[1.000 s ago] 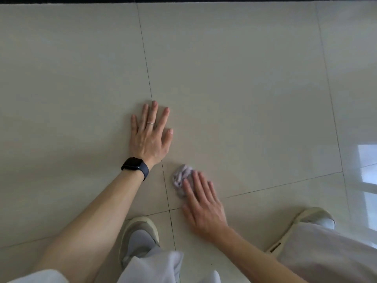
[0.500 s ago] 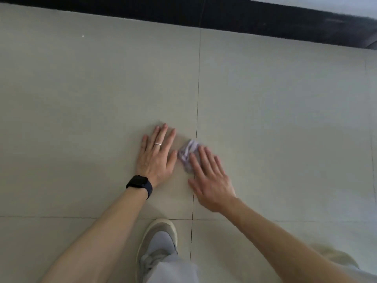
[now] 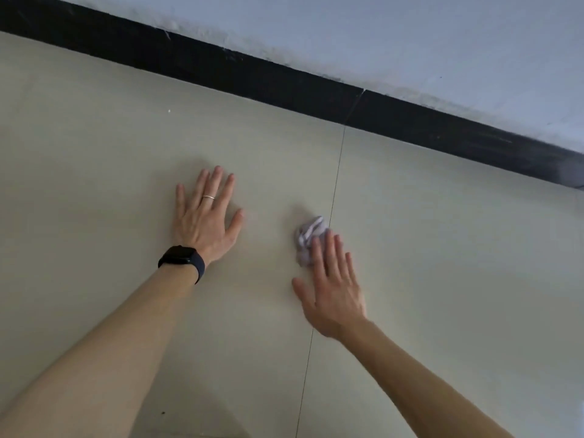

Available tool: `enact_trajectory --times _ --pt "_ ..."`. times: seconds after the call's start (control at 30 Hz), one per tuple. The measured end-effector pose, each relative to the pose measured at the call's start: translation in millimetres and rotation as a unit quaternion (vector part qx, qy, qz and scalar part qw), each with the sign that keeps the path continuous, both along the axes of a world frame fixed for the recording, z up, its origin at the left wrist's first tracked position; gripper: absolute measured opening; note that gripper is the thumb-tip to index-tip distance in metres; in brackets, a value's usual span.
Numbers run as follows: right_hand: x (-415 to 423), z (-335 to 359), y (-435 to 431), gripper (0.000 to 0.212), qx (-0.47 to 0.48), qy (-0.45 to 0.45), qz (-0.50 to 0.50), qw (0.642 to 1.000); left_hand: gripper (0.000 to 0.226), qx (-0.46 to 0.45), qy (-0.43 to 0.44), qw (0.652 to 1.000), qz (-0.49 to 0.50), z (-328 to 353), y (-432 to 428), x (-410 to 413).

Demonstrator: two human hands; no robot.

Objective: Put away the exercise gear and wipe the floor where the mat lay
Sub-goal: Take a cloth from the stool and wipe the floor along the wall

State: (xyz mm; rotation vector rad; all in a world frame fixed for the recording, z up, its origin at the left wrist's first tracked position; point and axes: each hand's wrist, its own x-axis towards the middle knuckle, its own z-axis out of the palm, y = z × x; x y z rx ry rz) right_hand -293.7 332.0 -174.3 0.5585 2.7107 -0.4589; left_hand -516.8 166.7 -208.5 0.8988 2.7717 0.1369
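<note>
Head view: L hand (image 3: pixel 205 221) flat, fingers spread on floor (image 3: pixel 442 279), likely bracing. R hand (image 3: pixel 331 289) presses crumpled cloth (image 3: pixel 308 235) w/ straight fingers, wiping near grout line (image 3: pixel 335 197).

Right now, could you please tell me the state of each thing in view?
Left hand: flat on the floor, fingers spread.
Right hand: fingers straight, pressing the cloth.
Cloth: crumpled, partly under the right hand.
Watch: on the left wrist.
Ring: on a left finger.

Smooth, faintly shiny floor tiles (image 3: pixel 442 279). Soft, crumpled cloth (image 3: pixel 308 237). Shiny metal ring (image 3: pixel 208 197). Dark, smooth watch band (image 3: pixel 183 259). Matt black strip (image 3: pixel 284 77), rough painted wall (image 3: pixel 410 33) far off.
</note>
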Motion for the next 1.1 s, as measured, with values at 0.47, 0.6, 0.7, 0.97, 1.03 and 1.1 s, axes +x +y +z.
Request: enact_trajectory --times 0.47,0.6,0.7,0.97,1.03,1.1 --pt "-206.2 -4.8 135.4 0.082 -0.017 0.019 -0.531 0.847 0.07 0.029 -0.005 0.999 0.03 -9.0 10.9 -36.6" --pt "-247.3 -7.7 47.6 0.077 -0.04 0.022 -0.158 0.986 0.072 0.018 -0.006 0.999 0.032 -8.4 10.7 -36.4" --pt "-229.4 -0.4 36.4 0.067 -0.051 0.022 0.114 0.992 0.072 0.017 -0.003 0.999 0.027 -5.6 10.0 -37.0" --pt "-121.3 5.1 129.0 0.072 0.02 -0.07 -0.408 0.91 0.072 0.007 0.001 1.0 0.024 -4.3 10.5 -35.7" --pt "-111.6 5.4 107.3 0.074 0.001 -0.076 -0.402 0.913 0.073 -0.004 -0.006 1.0 0.028 -4.7 11.1 -35.5" --pt "-92.0 6.6 67.3 0.07 -0.002 -0.059 -0.204 0.977 0.073 -0.003 -0.015 1.0 0.026 -4.4 11.8 -35.3"
